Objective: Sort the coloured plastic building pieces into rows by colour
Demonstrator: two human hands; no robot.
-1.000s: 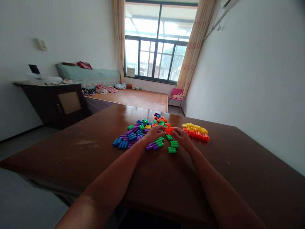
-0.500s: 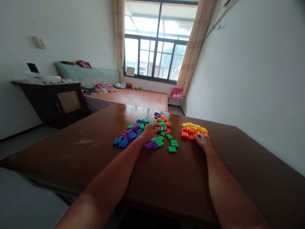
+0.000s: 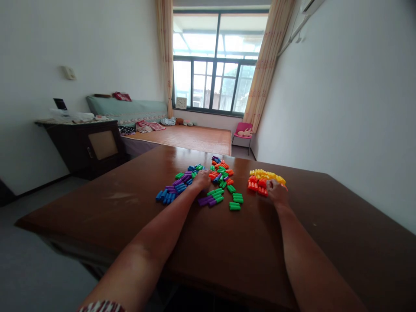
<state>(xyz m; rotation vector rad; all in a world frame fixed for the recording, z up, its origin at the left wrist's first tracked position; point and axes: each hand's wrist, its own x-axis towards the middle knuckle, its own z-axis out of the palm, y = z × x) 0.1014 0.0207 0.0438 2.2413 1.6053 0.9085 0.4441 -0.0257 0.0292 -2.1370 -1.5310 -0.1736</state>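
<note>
You're reaching your left hand [image 3: 203, 179] into the mixed pile [image 3: 186, 181], grip unclear. Your right hand [image 3: 276, 190] is curling its fingers at the orange pieces [image 3: 258, 185], hold unclear; these are lying on the table [image 3: 224, 251], just nearer you than the yellow pieces [image 3: 268, 175].

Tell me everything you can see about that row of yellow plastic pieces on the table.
The yellow plastic pieces are short, bright and ridged, apparently hard plastic. They lie packed in a slightly uneven band on the glossy brown wooden table, right of the mixed pile. Orange-red plastic pieces lie along their near side. The right hand is close by; whether it touches them is unclear.
</note>
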